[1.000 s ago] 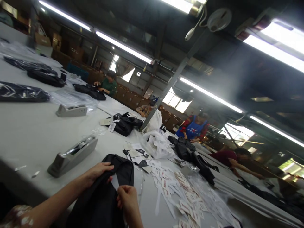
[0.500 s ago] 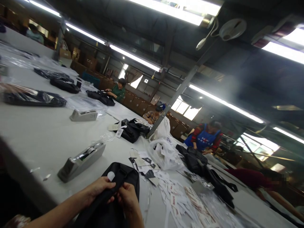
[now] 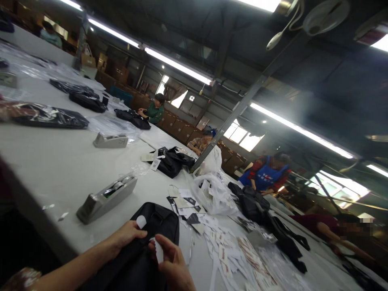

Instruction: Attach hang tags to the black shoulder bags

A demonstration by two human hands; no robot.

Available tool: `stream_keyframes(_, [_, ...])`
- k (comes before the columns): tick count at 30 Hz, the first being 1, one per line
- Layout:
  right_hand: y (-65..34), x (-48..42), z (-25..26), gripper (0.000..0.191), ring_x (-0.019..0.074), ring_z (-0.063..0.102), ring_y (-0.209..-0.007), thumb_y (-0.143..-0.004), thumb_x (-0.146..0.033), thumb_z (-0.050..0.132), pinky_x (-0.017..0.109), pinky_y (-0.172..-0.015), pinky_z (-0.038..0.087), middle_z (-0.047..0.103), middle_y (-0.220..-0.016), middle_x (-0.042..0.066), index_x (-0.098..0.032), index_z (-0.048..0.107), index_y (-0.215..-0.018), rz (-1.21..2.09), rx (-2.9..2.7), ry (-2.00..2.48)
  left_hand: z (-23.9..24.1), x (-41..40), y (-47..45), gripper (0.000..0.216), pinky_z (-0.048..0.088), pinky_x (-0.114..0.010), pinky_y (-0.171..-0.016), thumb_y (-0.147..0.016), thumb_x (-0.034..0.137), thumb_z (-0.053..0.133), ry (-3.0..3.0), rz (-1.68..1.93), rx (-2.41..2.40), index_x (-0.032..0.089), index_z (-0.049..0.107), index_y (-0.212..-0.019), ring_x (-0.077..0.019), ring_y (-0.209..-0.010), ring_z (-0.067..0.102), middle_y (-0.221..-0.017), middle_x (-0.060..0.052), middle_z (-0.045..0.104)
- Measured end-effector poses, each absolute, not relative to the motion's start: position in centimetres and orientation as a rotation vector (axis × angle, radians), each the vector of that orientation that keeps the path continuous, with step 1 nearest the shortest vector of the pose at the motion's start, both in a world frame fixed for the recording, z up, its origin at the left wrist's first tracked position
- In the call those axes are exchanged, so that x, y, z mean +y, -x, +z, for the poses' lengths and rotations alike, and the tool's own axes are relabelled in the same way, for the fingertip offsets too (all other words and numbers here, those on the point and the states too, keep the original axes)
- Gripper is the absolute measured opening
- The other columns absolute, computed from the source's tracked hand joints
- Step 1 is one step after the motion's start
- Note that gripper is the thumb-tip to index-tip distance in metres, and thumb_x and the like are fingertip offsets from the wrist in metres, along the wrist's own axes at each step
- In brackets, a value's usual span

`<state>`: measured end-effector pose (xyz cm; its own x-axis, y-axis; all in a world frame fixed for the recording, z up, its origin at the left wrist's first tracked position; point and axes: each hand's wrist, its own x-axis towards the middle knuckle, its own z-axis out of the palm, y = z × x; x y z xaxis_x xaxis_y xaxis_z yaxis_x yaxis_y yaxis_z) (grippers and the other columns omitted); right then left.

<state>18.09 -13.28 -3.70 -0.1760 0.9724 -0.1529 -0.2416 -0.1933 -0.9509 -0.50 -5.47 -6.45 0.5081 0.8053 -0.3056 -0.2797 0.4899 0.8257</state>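
A black bag (image 3: 142,258) lies in front of me at the table's near edge. My left hand (image 3: 129,236) is closed at the bag's upper left side, its fingertips on the dark fabric. A white round-ended piece (image 3: 141,221) sticks up by its thumb; whether it is held or stuck to the bag I cannot tell. My right hand (image 3: 172,258) is over the bag's right part, thumb and forefinger pinching a small white strip (image 3: 159,251) with a jagged edge. A grey tape dispenser (image 3: 107,198) stands left of the bag.
Loose tags (image 3: 186,206) and white labels (image 3: 224,250) spread right of the bag, beside a clear plastic bag (image 3: 212,196). Another black bag (image 3: 172,161), a second tape dispenser (image 3: 110,140) and a metal post (image 3: 230,121) stand farther off. Several co-workers sit around the table.
My right hand has drawn back from the left, turned, and now shows the white jagged strip in its fingers. My left hand stays at the bag. The view has shifted slightly.
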Motion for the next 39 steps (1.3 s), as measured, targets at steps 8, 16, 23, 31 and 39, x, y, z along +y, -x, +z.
stream_keyframes(8, [-17.4, -12.7, -2.0, 0.04, 0.0243, 0.06, -0.102, -0.069, -0.028, 0.071, 0.037, -0.088, 0.044, 0.066, -0.106, 0.007, -0.023, 0.064, -0.108, 1.425, -1.283, 1.131, -6.3, -5.6, 0.7, 0.023, 0.047, -0.026, -0.057, -0.061, 0.025, 0.065, -0.908, 0.831, 0.841, 0.012, 0.068, -0.079, -0.0172, -0.058, 0.063, -0.066, -0.004, 0.071])
stream_keyframes(16, [-12.6, -9.7, -1.7, 0.024, 0.0116, 0.055, -0.055, -0.078, -0.036, 0.059, 0.022, -0.052, 0.043, 0.061, -0.065, 0.002, -0.017, 0.071, -0.084, 0.957, -1.543, 1.4, -5.4, -5.6, 0.8, 0.01, 0.036, -0.023, -0.052, -0.056, 0.017, 0.057, -1.329, 0.897, 1.042, 0.014, 0.064, -0.049, -0.016, -0.053, 0.057, -0.049, 0.001, 0.063])
stream_keyframes(23, [-10.8, -7.3, -4.9, 0.031, 0.0097, 0.055, -0.049, -0.071, -0.039, 0.065, 0.019, -0.045, 0.043, 0.065, -0.067, 0.004, -0.011, 0.067, -0.084, 1.053, -1.21, 1.446, -7.0, -5.1, 1.7, 0.024, 0.041, -0.024, -0.06, -0.065, 0.028, 0.054, -1.288, 1.052, 1.117, 0.016, 0.069, -0.078, -0.019, -0.067, 0.061, -0.069, -0.002, 0.07])
stream_keyframes(31, [-10.2, -6.9, -4.1, 0.03, 0.0093, 0.053, -0.039, -0.07, -0.039, 0.064, 0.017, -0.035, 0.038, 0.063, -0.056, 0.004, -0.01, 0.068, -0.074, 0.925, -1.216, 1.645, -7.9, -4.9, 1.1, 0.034, 0.036, -0.024, -0.05, -0.068, 0.049, 0.054, -0.958, 1.198, 1.118, 0.015, 0.06, -0.07, -0.0136, -0.048, 0.05, -0.052, 0.003, 0.056])
stream_keyframes(39, [-9.6, -6.4, -4.0, 0.024, 0.0112, 0.053, -0.035, -0.068, -0.036, 0.063, 0.019, -0.034, 0.038, 0.064, -0.052, 0.005, -0.012, 0.068, -0.067, 0.77, -1.283, 1.775, -7.7, -5.7, 1.4, 0.038, 0.044, -0.025, -0.061, -0.073, 0.053, 0.053, -1.065, 1.236, 1.133, 0.017, 0.062, -0.081, -0.0177, -0.064, 0.059, -0.067, -0.001, 0.065])
